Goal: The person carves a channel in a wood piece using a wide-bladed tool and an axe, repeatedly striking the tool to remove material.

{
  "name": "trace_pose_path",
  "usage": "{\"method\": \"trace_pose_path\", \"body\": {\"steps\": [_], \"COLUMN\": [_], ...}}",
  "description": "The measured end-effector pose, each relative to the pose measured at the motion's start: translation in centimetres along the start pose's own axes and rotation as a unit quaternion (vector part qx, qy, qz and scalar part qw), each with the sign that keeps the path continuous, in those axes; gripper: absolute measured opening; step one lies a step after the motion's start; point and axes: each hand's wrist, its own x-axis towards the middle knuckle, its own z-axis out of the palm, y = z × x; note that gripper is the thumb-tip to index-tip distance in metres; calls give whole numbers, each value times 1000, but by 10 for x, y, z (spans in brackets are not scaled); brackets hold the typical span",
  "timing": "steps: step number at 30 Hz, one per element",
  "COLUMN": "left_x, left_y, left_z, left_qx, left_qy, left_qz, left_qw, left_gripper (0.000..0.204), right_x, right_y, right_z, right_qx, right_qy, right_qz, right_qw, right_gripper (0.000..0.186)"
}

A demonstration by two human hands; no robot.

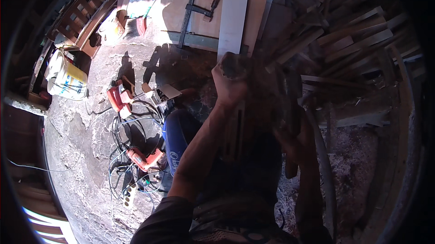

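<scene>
My left hand (230,85) is closed around a dark, roundish-ended thing (234,65) in front of my lap; deep shadow hides what it is. My right hand (294,140) is closed at the right, against a long dark piece (287,94) that runs upward past it. A brownish, handle-like end (291,168) shows below that hand. Between my arms a narrow upright strip (233,131) is faintly visible. Shadow blurs where these pieces meet.
Two red power tools, one (119,99) behind the other (144,159), lie among tangled cables at the left. A white bucket (68,78) stands farther left. Boards (233,13) and a bar clamp (192,8) are ahead; stacked wood offcuts (353,40) fill the right.
</scene>
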Motion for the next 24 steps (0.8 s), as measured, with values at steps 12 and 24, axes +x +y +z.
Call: {"method": "trace_pose_path", "body": {"steps": [12, 24], "left_x": [1, -12], "left_y": [-58, -71], "left_z": [-32, -35], "left_qx": [-40, -65], "left_qy": [-14, -53], "left_qz": [-50, -55], "left_qw": [998, 995], "left_gripper": [8, 14], "right_x": [-9, -14], "right_y": [15, 17], "right_z": [23, 28], "right_qx": [139, 129], "right_qy": [2, -12], "right_qz": [140, 151], "right_qw": [980, 980], "right_gripper": [61, 75]}}
